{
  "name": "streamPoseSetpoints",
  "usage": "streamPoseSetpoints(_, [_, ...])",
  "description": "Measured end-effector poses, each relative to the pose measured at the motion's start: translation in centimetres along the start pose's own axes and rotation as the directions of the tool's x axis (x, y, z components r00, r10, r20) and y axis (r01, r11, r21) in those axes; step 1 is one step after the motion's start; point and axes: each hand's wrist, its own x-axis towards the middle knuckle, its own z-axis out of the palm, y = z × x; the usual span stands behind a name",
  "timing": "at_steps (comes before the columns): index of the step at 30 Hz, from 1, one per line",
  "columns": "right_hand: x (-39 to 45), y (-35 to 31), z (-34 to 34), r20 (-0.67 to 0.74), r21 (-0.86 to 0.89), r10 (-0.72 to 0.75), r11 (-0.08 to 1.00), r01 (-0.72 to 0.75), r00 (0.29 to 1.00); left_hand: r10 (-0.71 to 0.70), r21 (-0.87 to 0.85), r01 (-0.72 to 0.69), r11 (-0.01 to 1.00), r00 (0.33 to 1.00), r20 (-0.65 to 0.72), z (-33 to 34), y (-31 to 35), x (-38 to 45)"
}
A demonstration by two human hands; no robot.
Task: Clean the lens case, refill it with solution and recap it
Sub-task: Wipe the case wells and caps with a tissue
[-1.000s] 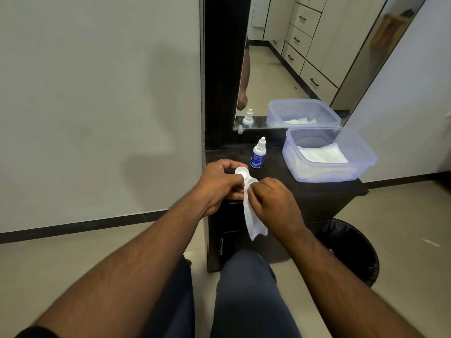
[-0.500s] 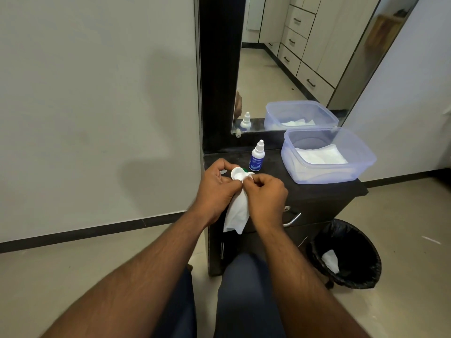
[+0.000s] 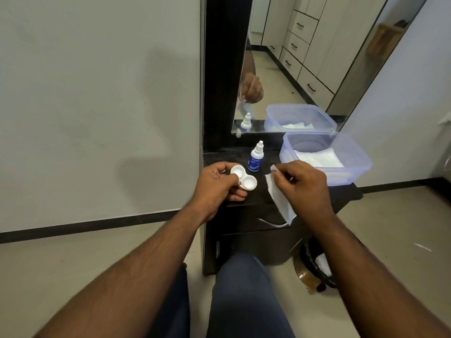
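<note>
My left hand (image 3: 216,185) holds a white double-well lens case (image 3: 244,178) over the black cabinet top (image 3: 258,193), thumb on its rim; both wells face up without caps. A hand's width to the right, my right hand (image 3: 303,189) pinches a white tissue (image 3: 278,197) that hangs down past the cabinet edge. The small solution bottle (image 3: 255,158), white with a blue label and its cap on, stands upright just behind the case. No lens case caps are clearly visible.
A clear plastic tub (image 3: 351,167) with folded white tissues sits at the right of the cabinet top. A mirror (image 3: 305,69) stands behind it. On the floor at the right is a black bin (image 3: 314,267) with a used tissue inside.
My hands have parted: the right hand drew the tissue off the case and moved right. The case's two wells now show uncovered in my left hand.
</note>
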Motion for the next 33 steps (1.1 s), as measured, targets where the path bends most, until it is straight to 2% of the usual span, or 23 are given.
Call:
streamPoseSetpoints(5, [0.4,0.3,0.7,0.256,0.328,0.12,0.923,-0.203,0.959,-0.029,0.035,0.026,0.999,0.994,0.104,-0.5,0.0,0.1])
streamPoseSetpoints(10, [-0.1,-0.1,3.2,0.14,0.427,0.299,0.842,-0.33,0.944,-0.051,0.057,0.042,0.997,0.983,0.175,-0.9,0.1,0.3])
streamPoseSetpoints(13, [-0.4,-0.1,4.2,0.123,0.459,0.359,0.806,-0.374,0.925,-0.043,0.038,0.037,0.999,0.986,0.161,-0.9,-0.2,0.5])
streamPoseSetpoints(17, [-0.9,0.1,4.2,0.144,0.42,0.211,0.871,-0.253,0.967,-0.015,0.053,0.008,0.999,0.992,0.128,-0.7,-0.3,0.4])
streamPoseSetpoints(20, [-1.0,0.6,3.6,0.14,0.296,0.045,0.951,-0.085,0.989,-0.006,0.076,-0.002,0.997,0.995,0.103,-0.4,-0.3,0.4])
streamPoseSetpoints(23, [-0.8,0.8,3.3,0.149,0.153,-0.082,0.986,0.058,0.985,0.0,0.109,-0.011,0.994,0.995,0.104,-0.3,-0.5,0.4])
streamPoseSetpoints(27, [-0.8,0.2,3.5,0.177,-0.007,-0.287,0.956,0.293,0.941,-0.001,0.141,-0.019,0.99,0.99,0.141,-0.2,-0.3,0.3])
streamPoseSetpoints(30, [-1.0,-0.3,3.3,0.168,-0.02,-0.351,0.933,0.359,0.921,-0.016,0.151,-0.007,0.989,0.988,0.152,-0.2,-0.1,0.2])
streamPoseSetpoints(33, [-1.0,0.2,2.8,0.224,-0.022,-0.384,0.917,0.399,0.896,-0.035,0.171,0.004,0.985,0.984,0.178,-0.2,0.1,0.1])
